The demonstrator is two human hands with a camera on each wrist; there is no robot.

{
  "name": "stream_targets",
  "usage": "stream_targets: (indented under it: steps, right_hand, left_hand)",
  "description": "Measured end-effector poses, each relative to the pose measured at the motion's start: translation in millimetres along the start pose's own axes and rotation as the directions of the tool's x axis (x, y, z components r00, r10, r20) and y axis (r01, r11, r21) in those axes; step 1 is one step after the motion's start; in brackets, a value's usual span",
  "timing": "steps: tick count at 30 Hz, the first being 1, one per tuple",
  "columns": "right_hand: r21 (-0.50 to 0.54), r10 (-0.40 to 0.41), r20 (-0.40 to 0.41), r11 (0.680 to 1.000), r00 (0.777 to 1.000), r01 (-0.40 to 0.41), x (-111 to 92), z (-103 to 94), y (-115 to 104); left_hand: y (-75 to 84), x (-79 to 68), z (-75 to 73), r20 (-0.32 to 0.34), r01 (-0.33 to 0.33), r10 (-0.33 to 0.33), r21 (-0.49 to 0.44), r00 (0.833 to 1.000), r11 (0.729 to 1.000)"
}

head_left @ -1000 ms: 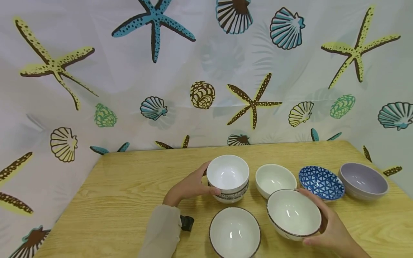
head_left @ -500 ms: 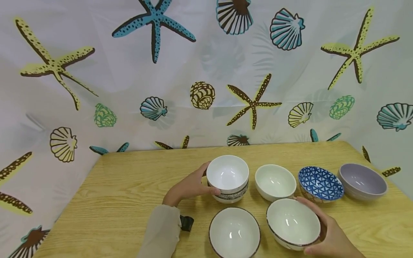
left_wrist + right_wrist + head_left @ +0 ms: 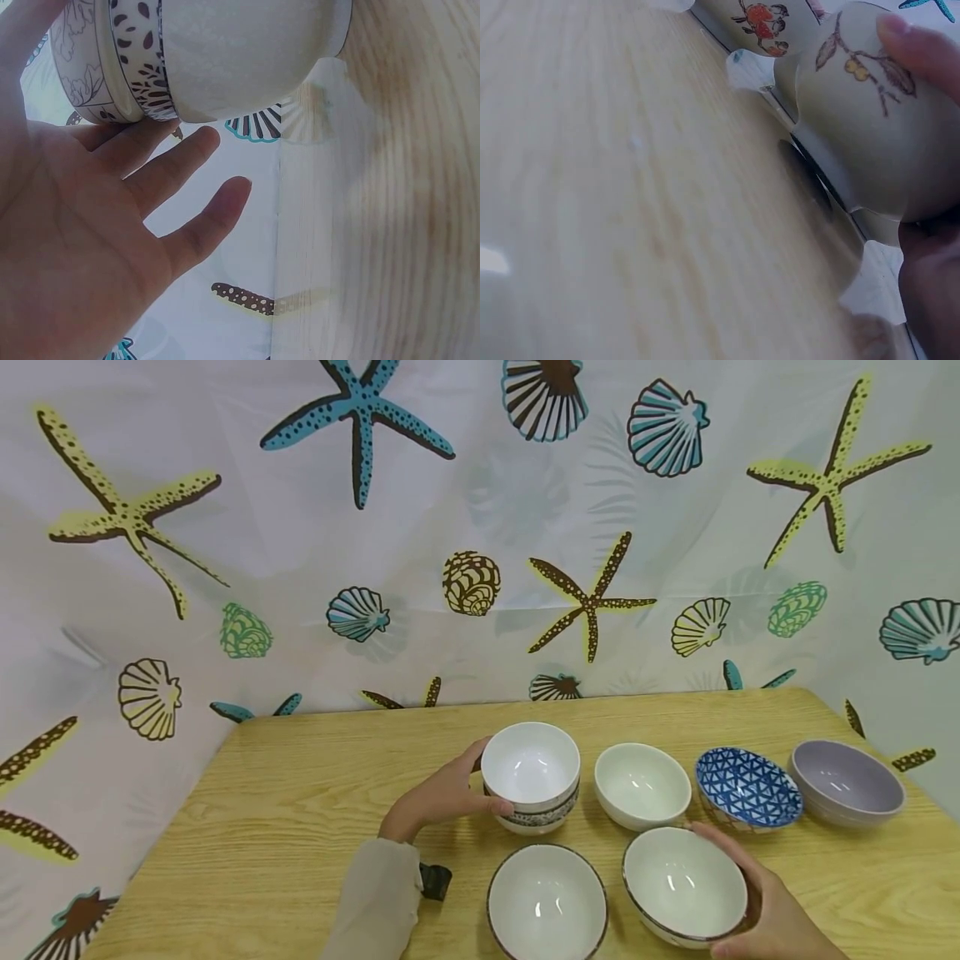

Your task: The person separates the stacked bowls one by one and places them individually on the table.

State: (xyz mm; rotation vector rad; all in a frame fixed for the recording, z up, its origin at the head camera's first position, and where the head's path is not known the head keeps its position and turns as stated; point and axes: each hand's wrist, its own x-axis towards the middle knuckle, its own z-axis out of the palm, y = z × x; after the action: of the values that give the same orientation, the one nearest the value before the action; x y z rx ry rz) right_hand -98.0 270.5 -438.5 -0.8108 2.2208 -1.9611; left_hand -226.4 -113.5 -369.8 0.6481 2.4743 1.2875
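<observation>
My left hand (image 3: 450, 792) grasps a stack of bowls (image 3: 531, 768) from its left side, thumb bent along the near wall and the other fingers round behind; from the left wrist I see two of those fingers reaching out past the patterned bands, spread apart. The top bowl is plain white, and the wall beneath it carries a dark print. My right hand (image 3: 776, 897) holds a dark-rimmed bowl (image 3: 684, 883) by its right side — thumb at the near edge, fingers at the far one — and its mouth faces up. The right wrist view shows a sprig with yellow berries and brown leaves on its outside; I cannot tell whether its foot touches the wooden table (image 3: 285, 827). Just to the left of it, and in front of the stack, sits a second dark-rimmed bowl (image 3: 547, 903). Behind the one I hold stands a cream bowl (image 3: 642, 785), near the right side of the stack. Farther right come a blue-and-white patterned bowl (image 3: 748, 787) and, just beside it, a lavender bowl (image 3: 847, 781). Past the table's far edge hangs a pale cloth (image 3: 420, 543) printed with starfish and shells; a beige sleeve (image 3: 375, 902) covers my left forearm.
</observation>
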Motion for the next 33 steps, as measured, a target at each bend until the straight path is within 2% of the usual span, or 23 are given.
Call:
stream_targets:
  steps: [6, 10, 15, 21, 25, 26, 28, 33]
  right_hand:
    - [-0.073, 0.039, 0.029, 0.997, 0.999, -0.037, 0, 0.1, -6]
    - [-0.126, 0.021, 0.052, 0.992, 0.998, -0.014, 1, -0.9, -7]
    - [-0.115, 0.034, 0.077, 0.993, 0.996, -0.025, 1, -2.6, -6]
    - [-0.098, 0.125, 0.075, 0.988, 0.989, -0.118, 2, -3.6, -7]
    - [-0.088, 0.22, 0.073, 0.973, 0.973, -0.213, 2, -4.3, -11]
    - [-0.093, 0.222, 0.075, 0.972, 0.972, -0.215, 2, -4.6, -12]
    - [-0.1, 0.202, 0.086, 0.976, 0.976, -0.193, 2, -5.3, -13]
    - [-0.145, 0.042, 0.112, 0.989, 0.993, -0.025, 3, -7.0, -15]
  left_hand:
    - [0.8, -2.4, -0.8, -0.01, 0.013, -0.013, -0.012, 1.0, 1.0]
    - [1.1, -2.5, -1.5, -0.006, 0.006, -0.006, -0.008, 1.0, 1.0]
    - [1.8, -1.8, -2.8, -0.003, 0.005, -0.005, 0.001, 1.0, 1.0]
    - [1.6, -1.2, -2.8, 0.002, 0.003, -0.003, 0.002, 1.0, 1.0]
    - [1.4, -1.7, -1.9, -0.002, 0.004, -0.004, -0.001, 1.0, 1.0]
    - [1.3, -1.7, -1.6, -0.005, 0.005, -0.005, -0.002, 1.0, 1.0]
    - [1.1, -2.0, -1.2, -0.007, 0.008, -0.008, -0.007, 1.0, 1.0]
    - [0.5, -1.5, -0.8, -0.006, 0.014, -0.014, -0.006, 1.0, 1.0]
